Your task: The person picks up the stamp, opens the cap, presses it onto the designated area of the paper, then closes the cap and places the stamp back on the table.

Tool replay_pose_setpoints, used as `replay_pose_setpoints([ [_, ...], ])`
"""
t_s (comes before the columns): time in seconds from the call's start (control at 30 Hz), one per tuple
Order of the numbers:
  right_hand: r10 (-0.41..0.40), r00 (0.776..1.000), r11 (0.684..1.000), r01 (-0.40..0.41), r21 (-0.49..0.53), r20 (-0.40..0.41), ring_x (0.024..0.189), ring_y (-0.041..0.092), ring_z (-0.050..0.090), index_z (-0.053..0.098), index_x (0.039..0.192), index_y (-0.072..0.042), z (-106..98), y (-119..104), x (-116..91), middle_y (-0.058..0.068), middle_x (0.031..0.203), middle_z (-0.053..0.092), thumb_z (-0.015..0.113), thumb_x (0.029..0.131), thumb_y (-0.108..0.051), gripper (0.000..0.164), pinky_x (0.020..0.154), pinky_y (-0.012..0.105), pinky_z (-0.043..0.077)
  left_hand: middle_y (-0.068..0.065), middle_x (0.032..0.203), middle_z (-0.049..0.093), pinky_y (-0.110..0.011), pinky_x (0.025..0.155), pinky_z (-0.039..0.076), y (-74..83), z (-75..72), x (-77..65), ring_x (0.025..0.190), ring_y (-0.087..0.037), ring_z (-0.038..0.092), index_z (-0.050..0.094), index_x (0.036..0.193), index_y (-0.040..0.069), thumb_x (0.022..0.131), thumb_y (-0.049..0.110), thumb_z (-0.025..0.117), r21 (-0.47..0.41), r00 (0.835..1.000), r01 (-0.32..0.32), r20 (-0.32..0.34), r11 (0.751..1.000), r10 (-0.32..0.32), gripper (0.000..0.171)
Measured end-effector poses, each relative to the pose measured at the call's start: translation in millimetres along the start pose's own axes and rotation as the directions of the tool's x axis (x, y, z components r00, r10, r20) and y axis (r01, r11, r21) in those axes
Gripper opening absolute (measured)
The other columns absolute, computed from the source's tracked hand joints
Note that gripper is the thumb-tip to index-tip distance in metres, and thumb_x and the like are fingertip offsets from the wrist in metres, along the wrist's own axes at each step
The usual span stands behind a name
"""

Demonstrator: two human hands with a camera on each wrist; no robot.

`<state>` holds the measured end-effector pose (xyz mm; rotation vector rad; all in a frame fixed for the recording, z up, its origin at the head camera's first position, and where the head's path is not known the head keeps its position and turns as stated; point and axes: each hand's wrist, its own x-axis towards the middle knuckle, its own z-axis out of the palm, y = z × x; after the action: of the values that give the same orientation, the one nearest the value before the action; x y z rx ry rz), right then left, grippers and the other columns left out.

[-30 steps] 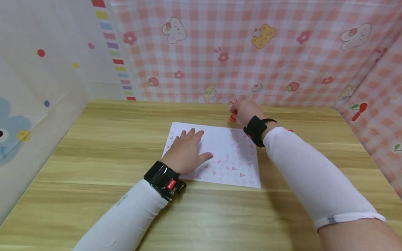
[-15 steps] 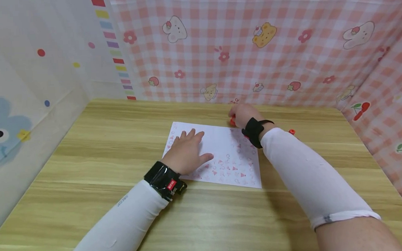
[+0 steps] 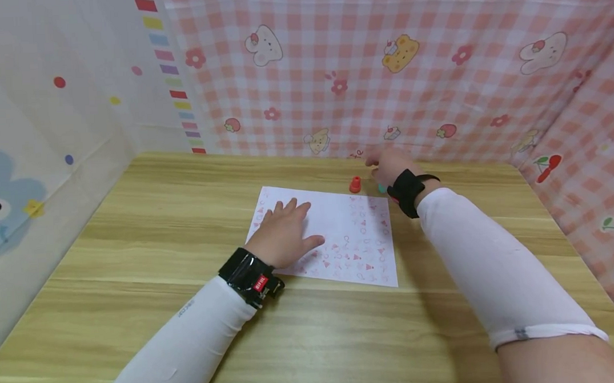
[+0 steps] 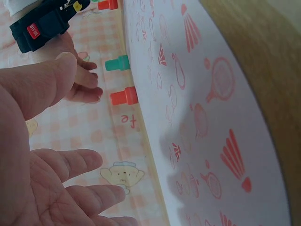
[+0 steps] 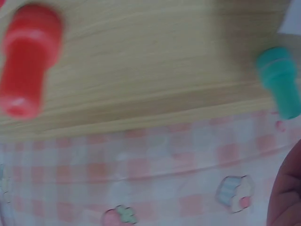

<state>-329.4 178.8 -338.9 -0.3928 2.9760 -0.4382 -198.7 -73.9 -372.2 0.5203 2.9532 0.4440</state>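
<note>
My left hand (image 3: 283,235) rests with fingers spread on a white sheet of paper (image 3: 328,213). Red badminton racket and shuttlecock prints (image 4: 221,77) cover part of the sheet. Just beyond its far edge a red stamp (image 3: 355,185) stands upright on the table. My right hand (image 3: 392,166) hovers to the right of that stamp, with loosely bent fingers and nothing held. A green stamp (image 4: 117,63) stands beside the red one, mostly hidden by the right hand in the head view. In the right wrist view another red stamp (image 5: 30,59) stands apart from the green one.
The wooden table (image 3: 313,340) runs back to a pink checked cloth (image 3: 302,72) hanging behind it. A pale cloth (image 3: 74,47) hangs on the left, and more checked cloth (image 3: 594,173) on the right.
My right hand has set the red stamp down behind the paper, let go and moved right, toward the green stamp. My left hand stays put on the sheet.
</note>
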Motion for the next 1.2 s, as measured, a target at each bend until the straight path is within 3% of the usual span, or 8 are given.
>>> replay_pose_setpoints([
  [0.13,0.025,1.0,0.999,-0.026,-0.023,-0.015,0.097,0.028,0.052,0.062,0.117,-0.006,-4,11,-4,0.014,0.116,0.059,0.062,0.09,-0.012,0.028,0.088,0.048,0.045,-0.02,0.148,0.026,-0.06,0.106,0.018,0.5,0.0,-0.6,0.131,-0.044,0.017,0.034,0.145,0.012,0.086,0.06,0.054,-0.002,1.0,-0.001,0.0,1.0,0.001,0.078],
  [0.37,0.101,0.992,0.995,-0.1,-0.019,0.081,0.092,0.026,0.051,0.062,0.118,-0.009,-1,20,-7,0.011,0.113,0.059,0.065,0.088,-0.017,0.031,0.086,0.046,0.045,-0.02,0.148,0.027,-0.06,0.105,0.019,0.3,0.2,-1.5,0.13,-0.044,0.018,0.034,0.145,0.013,0.086,0.061,0.054,0.004,1.0,-0.004,0.005,1.0,0.004,0.078],
  [0.53,0.135,0.986,0.991,-0.136,0.006,0.095,0.091,0.028,0.05,0.061,0.119,-0.008,0,19,-10,0.011,0.112,0.059,0.063,0.089,-0.011,0.03,0.087,0.047,0.045,-0.02,0.148,0.026,-0.061,0.105,0.019,0.4,0.1,-1.9,0.131,-0.044,0.017,0.033,0.145,0.013,0.086,0.06,0.054,-0.002,1.0,-0.004,0.007,1.0,0.004,0.078],
  [0.77,0.132,0.988,0.99,-0.135,0.034,0.086,0.091,0.029,0.05,0.061,0.118,-0.006,1,17,-13,0.013,0.113,0.059,0.06,0.09,-0.005,0.028,0.089,0.049,0.044,-0.02,0.148,0.026,-0.061,0.105,0.018,0.4,0.2,-1.8,0.131,-0.044,0.016,0.033,0.145,0.013,0.086,0.06,0.055,-0.007,1.0,0.001,0.008,1.0,-0.001,0.078],
  [1.2,0.132,0.99,0.986,-0.136,0.091,0.051,0.092,0.029,0.049,0.06,0.118,-0.007,3,18,-18,0.011,0.111,0.058,0.057,0.093,-0.01,0.026,0.089,0.049,0.043,-0.02,0.148,0.027,-0.061,0.105,0.019,0.7,0.8,-2.5,0.131,-0.044,0.016,0.034,0.145,0.012,0.086,0.059,0.056,-0.012,1.0,0.002,0.006,1.0,-0.002,0.078],
])
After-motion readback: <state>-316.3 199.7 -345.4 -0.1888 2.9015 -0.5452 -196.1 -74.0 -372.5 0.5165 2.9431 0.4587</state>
